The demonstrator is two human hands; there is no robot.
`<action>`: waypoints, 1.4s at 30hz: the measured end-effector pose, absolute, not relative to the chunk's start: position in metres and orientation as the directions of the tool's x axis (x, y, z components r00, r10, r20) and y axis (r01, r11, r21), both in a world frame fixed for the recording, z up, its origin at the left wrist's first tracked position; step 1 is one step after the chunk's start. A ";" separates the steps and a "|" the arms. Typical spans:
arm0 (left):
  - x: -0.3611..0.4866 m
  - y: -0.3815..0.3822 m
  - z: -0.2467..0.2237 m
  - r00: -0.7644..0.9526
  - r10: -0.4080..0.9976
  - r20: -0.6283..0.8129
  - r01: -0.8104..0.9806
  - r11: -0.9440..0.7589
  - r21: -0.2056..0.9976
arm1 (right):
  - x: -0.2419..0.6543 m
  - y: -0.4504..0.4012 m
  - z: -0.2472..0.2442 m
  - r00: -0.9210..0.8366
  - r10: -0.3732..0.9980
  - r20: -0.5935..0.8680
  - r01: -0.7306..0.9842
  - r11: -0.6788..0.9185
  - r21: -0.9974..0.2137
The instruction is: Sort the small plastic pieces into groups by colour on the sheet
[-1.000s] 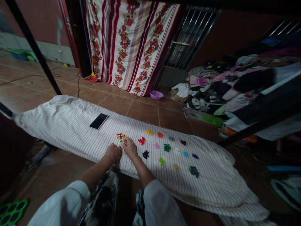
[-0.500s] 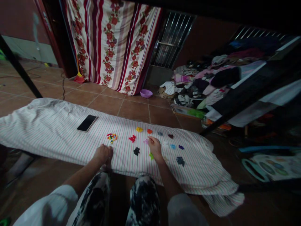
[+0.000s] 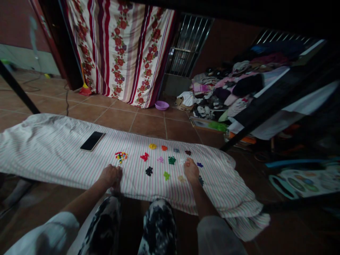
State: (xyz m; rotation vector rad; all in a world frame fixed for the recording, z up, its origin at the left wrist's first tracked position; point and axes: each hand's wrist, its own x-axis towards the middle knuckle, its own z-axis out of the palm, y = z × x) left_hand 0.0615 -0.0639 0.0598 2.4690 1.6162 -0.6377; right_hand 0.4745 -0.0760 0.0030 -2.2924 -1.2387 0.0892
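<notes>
My right hand [image 3: 191, 170] is closed in a pinch at the edge of a small white pile [image 3: 182, 161]; what its fingers hold, if anything, is too small to make out. It covers the light blue pile and part of a dark grey-blue one [image 3: 201, 181]. My left hand [image 3: 111, 175] rests on the striped cloth [image 3: 87, 170], fingers curled in, their contents hidden. Just beyond it lies a mixed heap of tiny coloured pieces [image 3: 121, 157]. Single-colour piles spread between the hands, among them red [image 3: 144, 156], black [image 3: 149, 171], dark green [image 3: 171, 160] and lime [image 3: 166, 176].
A dark-screened phone [image 3: 92, 141] lies on the cloth at the left. More small piles, yellow [image 3: 152, 146], orange [image 3: 164, 148] and brown [image 3: 188, 152], form the far row. Beyond are a purple basin [image 3: 162, 105] and heaped clothes [image 3: 220, 88]. Dark bars flank the cloth.
My right hand has moved right, from over the pink pile to the white one, uncovering the pink and dark green piles. My left hand stays by the mixed heap. The view has shifted slightly.
</notes>
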 end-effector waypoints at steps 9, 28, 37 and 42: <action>0.061 -0.062 0.058 0.334 0.840 -0.429 0.893 -0.427 -0.141 | 0.479 -0.069 -0.014 0.530 0.803 0.272 0.794 -0.357 -0.493; 0.053 -0.067 0.056 0.322 0.875 -0.362 0.922 -0.377 -0.091 | 0.314 -0.068 0.006 0.063 0.942 0.330 0.657 0.209 -0.724; 0.051 -0.069 0.061 0.310 0.884 -0.350 0.934 -0.352 -0.061 | 0.200 -0.056 0.011 -0.241 0.963 0.124 0.716 0.262 -0.647; 0.049 -0.066 0.057 0.326 0.877 -0.353 0.933 -0.360 -0.032 | 0.171 -0.042 0.011 -0.210 0.976 0.056 0.779 0.202 -0.593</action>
